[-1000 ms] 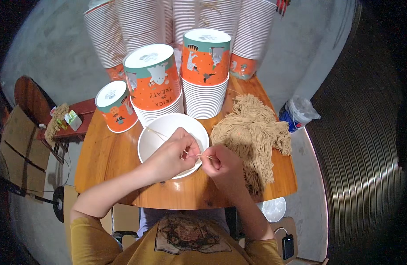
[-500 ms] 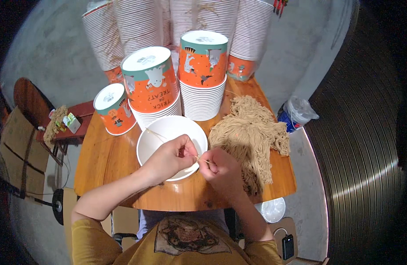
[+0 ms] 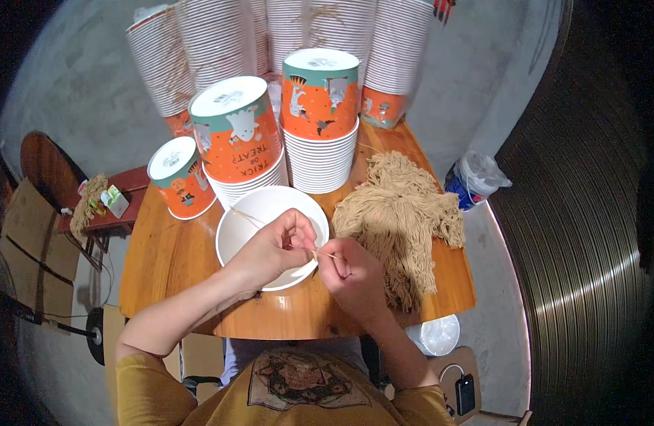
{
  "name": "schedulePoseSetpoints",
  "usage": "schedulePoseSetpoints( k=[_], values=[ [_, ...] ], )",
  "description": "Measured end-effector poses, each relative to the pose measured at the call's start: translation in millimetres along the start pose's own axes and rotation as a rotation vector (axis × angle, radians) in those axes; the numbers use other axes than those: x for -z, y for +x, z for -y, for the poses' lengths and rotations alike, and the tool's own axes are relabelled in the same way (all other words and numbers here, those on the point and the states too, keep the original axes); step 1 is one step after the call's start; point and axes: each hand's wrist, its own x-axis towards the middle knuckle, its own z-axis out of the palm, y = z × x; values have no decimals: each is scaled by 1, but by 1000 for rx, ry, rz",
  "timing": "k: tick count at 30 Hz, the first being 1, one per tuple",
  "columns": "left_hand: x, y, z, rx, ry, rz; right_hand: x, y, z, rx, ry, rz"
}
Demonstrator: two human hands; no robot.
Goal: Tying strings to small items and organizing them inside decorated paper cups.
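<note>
Beige cord [image 3: 325, 255] pinched over an open paper bucket [image 3: 236, 241]
Left hand [image 3: 271, 248] and right hand [image 3: 352, 273] each close fingertips on it at the near-right rim, apparently keeping it taut; the tan cord bundle [image 3: 398, 209] lies beside the right, perhaps for easy reach.

paper bucket [image 3: 270, 206] on wooden table [image 3: 178, 270], toward near edge; left hand [image 3: 273, 248] over its near right side, right hand [image 3: 352, 273] at its right rim, cord strand [image 3: 315, 254] between both, cord bundle [image 3: 405, 199] on table to the right. behind the bucket: two inverted bucket stacks [image 3: 238, 153], one single inverted bucket [image 3: 183, 184] left of them, further bucket stacks [image 3: 284, 35] at rear. bench [image 3: 136, 186] left of table, pail [image 3: 472, 184] right.
</note>
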Motion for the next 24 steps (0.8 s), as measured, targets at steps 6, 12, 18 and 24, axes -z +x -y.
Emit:
schedulePoseSetpoints(
  k=[6,12,18,24],
  values=[
    [1,-2,-2,5,24,24,-3,0,-2,31,-46,-21],
    [-4,-7,-5,-49,86,-4,-5,0,0,30,-47,-48],
    [3,-4,-2,36,38,-35,-7,-1,-4,55,-58,-49],
    [8,-2,2,103,-188,12,-5,-3,-2,17,-88,-36]
  ],
)
